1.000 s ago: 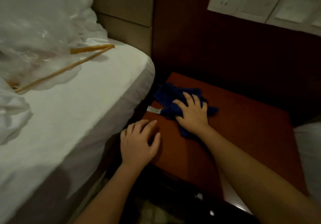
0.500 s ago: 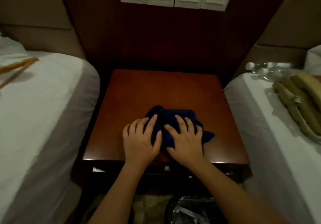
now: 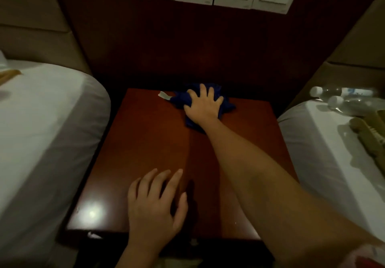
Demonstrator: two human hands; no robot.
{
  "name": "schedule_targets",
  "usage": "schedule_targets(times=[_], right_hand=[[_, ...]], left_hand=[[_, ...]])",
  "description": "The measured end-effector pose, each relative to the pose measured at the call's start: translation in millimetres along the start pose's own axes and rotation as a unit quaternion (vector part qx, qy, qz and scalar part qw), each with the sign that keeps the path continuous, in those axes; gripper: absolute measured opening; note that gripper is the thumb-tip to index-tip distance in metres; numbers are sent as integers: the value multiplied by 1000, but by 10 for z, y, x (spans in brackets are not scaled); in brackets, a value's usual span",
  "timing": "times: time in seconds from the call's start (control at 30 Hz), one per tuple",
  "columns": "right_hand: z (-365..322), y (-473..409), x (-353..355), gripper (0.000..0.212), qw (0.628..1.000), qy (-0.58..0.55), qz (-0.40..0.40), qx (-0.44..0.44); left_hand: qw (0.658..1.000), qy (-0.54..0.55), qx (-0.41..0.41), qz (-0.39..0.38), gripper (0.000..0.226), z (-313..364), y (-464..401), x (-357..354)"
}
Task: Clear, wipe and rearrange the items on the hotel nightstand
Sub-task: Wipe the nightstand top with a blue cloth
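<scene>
Wiping is the step in hand. The right hand (image 3: 203, 103) presses a blue cloth (image 3: 226, 105) flat, fingers spread out, near the back edge of the nightstand (image 3: 145, 142), a bit right of the middle. A small white tag (image 3: 164, 96) sticks out of the cloth on its left side. The left hand (image 3: 155, 203) rests flat at the front edge, fingers loose and holding nothing. It seems to steady the body while the other arm reaches far.

The wooden top has nothing else on it, so the clearing looks done. The things seem to wait on the beds: two water bottles (image 3: 341, 97) and a tan thing, maybe a phone (image 3: 370, 130), on the right bed (image 3: 325, 163), and something yellow-brown (image 3: 9, 75) on the left bed (image 3: 41, 132).

To wipe well, keep the palm pushing down on the cloth so it does not bunch up. Slide it in long, straight lines from the back edge to the front edge, each line next to the last. Go right into the back corners, where dust hides. Lift the left hand when the cloth gets to the front, so that spot is wiped too.
</scene>
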State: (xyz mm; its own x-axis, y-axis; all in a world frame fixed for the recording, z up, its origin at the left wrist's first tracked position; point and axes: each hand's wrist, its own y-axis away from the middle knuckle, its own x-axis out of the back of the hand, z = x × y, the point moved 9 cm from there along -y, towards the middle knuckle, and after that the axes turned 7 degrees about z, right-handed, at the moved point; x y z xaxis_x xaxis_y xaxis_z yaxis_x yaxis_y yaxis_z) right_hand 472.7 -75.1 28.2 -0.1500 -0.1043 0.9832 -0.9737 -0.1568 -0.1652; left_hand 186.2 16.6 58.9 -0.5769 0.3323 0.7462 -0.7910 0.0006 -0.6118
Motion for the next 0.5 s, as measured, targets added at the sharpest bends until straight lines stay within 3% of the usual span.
schedule_targets(times=[0.2,0.37,0.5], right_hand=[[138,1217,251,60,997,-22,35,70],[316,2275,443,63,997,-4,6,73],[736,2815,520,73,997,28,22,66]], left_hand=[[1000,15,-1,-16,44,59,-13,37],[999,-1,-18,-34,47,239,-65,48],[991,80,-31,-105,50,826,-76,-105]])
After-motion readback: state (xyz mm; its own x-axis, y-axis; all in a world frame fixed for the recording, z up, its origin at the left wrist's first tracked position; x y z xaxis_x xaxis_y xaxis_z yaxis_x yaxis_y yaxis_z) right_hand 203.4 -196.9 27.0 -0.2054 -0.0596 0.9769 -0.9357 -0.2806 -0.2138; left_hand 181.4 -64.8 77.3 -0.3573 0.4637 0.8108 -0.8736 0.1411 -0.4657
